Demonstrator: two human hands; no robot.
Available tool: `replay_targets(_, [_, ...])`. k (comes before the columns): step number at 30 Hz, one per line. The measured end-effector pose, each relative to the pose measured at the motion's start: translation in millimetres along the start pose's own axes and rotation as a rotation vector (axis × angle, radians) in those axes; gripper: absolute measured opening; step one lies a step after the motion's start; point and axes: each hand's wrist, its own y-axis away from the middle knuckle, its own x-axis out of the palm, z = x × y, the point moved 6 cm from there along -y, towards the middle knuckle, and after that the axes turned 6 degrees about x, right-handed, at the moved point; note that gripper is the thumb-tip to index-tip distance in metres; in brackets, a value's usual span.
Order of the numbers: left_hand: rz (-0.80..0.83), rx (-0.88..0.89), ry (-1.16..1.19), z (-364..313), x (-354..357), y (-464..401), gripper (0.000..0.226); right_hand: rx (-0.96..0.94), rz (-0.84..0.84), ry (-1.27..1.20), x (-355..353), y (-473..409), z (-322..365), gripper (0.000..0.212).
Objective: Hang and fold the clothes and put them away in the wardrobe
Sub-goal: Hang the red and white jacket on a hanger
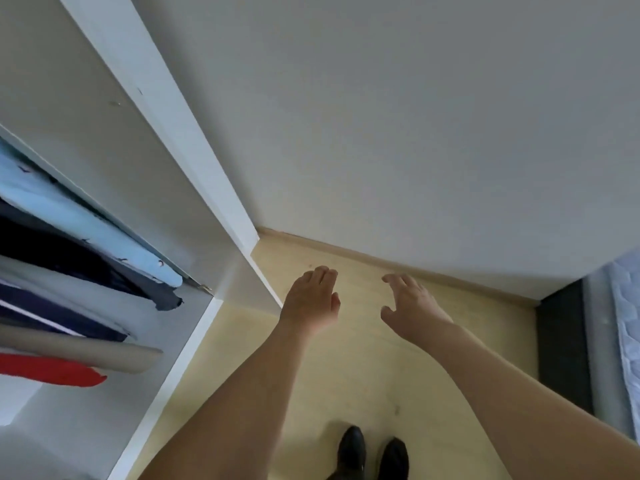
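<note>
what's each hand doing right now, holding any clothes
Left hand: open, fingers relaxed, holding nothing.
Right hand: open, fingers spread, holding nothing.

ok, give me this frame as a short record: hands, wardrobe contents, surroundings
left hand: open, holds nothing, stretched out over the floor
right hand: open, fingers spread, holds nothing
wardrobe: white, open, at the left of the view
hanging clothes: light blue shirt, dark navy garment, beige garment, red garment, side by side inside the wardrobe
floor: pale wood
shoes: black, at the bottom edge
mattress: part of it at the right edge
clothes in hand: none
</note>
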Motion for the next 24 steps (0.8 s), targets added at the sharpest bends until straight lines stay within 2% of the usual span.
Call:
replay_targets(7, [0.073,0.046,0.026,-79.5,35.0,34.9,0.043,0.070,0.024,-0.014,6.2,55.0,-75.0,0.058])
replay_targets(10, [0.023,-0.023,0.060,-107.4,32.5,41.3,0.039,0.019,0.011,-0.030,7.1,80.9,-97.2,0.058])
replay_targets(14, [-0.005,-0.018,0.058,-178.6,43.2,68.2,0.034,-0.035,0.009,-0.021,8.6,132.4,-156.6,0.057])
replay_targets(18, [0.053,-0.045,0.067,-249.8,69.1,108.0,0.036,0.061,0.055,-0.023,11.5,189.9,-243.2,0.059])
replay_targets(20, [0.064,0.010,0.070,-291.9,77.7,115.7,0.037,0.138,0.077,-0.026,10.0,213.6,-285.6,0.059])
replay_targets(24, [0.116,0.059,0.032,-340.9,91.1,114.1,0.039,0.184,0.070,-0.073,9.3,237.2,-330.5,0.059])
